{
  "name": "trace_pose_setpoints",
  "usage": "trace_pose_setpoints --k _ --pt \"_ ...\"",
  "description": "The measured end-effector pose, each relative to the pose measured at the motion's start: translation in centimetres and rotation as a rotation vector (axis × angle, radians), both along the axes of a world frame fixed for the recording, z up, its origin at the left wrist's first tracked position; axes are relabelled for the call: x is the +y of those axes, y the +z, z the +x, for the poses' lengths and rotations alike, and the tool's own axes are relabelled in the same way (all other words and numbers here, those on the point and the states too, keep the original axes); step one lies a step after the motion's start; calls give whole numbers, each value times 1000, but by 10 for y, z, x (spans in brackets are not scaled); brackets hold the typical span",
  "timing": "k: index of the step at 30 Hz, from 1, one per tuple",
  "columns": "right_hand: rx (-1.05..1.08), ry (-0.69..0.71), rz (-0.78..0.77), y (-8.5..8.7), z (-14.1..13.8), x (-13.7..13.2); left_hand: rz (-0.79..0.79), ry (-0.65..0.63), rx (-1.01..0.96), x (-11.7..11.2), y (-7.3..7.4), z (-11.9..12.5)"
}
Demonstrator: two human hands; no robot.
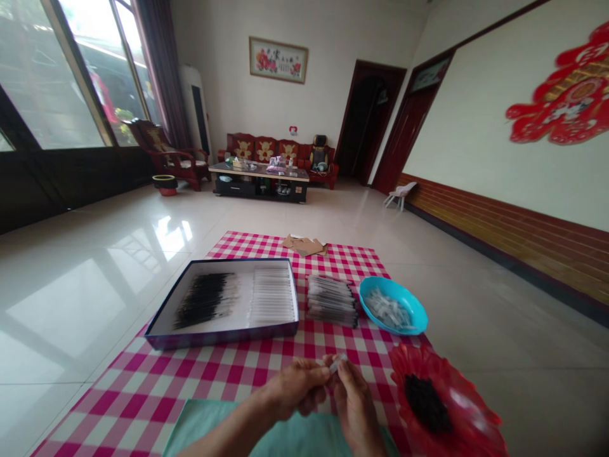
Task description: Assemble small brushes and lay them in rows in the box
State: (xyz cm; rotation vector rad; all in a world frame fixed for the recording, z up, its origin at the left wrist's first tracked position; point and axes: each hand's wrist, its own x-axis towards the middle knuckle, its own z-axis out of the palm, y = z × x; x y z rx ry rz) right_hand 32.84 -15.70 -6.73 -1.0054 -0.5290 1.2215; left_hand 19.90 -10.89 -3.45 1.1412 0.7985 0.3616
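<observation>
Small clear plastic tube (338, 363) — long axis slanting up-right — pinched by right hand (354, 406) fingers, left hand (295, 387) fingers pressed to lower end.

We counted two hands (297, 388), one small clear piece (338, 363), one shallow box (221, 337), one blue bowl (415, 310), and one red dish (419, 371).

Above the red sofa (264, 149) hangs a floral picture (278, 59). Left of the sofa stand an armchair (166, 155), bright windows (57, 76) and what looks like an air conditioner (195, 108); a low table (259, 181) sits before it on glossy tile (143, 209).
</observation>
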Motion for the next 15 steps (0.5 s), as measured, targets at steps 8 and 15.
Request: trace_pose_setpoints --k 8,15 --pt "207 87 26 1 -2 4 314 184 -39 -5 -13 6" --pt "134 -31 -16 -7 -2 7 891 295 280 -16 -23 9"
